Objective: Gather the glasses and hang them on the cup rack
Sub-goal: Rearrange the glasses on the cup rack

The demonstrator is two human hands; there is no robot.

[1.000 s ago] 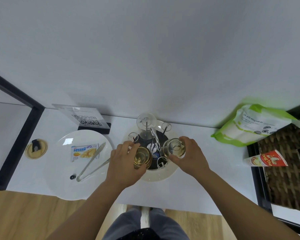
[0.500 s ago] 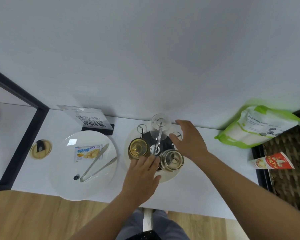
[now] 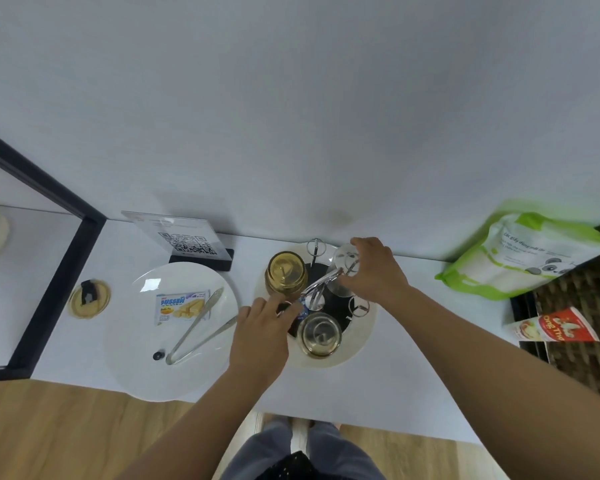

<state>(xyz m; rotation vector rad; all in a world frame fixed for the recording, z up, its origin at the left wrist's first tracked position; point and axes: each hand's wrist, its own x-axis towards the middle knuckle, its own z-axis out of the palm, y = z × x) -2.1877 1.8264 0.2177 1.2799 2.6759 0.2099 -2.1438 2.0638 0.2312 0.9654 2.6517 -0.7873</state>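
Observation:
The metal cup rack [image 3: 317, 294] stands on a round cream tray [image 3: 362, 336] on the white table. An amber glass [image 3: 286, 275] hangs upside down at its back left. A clear glass [image 3: 320, 333] hangs at the front. A second clear glass [image 3: 340, 270] sits at the back right, and my right hand [image 3: 376, 271] is closed around it. My left hand [image 3: 261, 329] reaches in from the front left, fingertips pinching the rack's lower part beside the amber glass. Bare wire pegs [image 3: 358, 308] show at the right.
Left of the tray lies a white plate [image 3: 132, 341] with a wafer packet [image 3: 181, 304] and metal tongs [image 3: 196, 329]. A QR sign [image 3: 184, 242] stands behind it. A green bag [image 3: 523, 261], a red carton [image 3: 555, 329] and a wicker basket [image 3: 589, 313] sit at the right.
Both hands have let go of the two glasses, which now hang on the rack. The rack has turned. My right hand moved to the back clear glass, my left to the rack's base.

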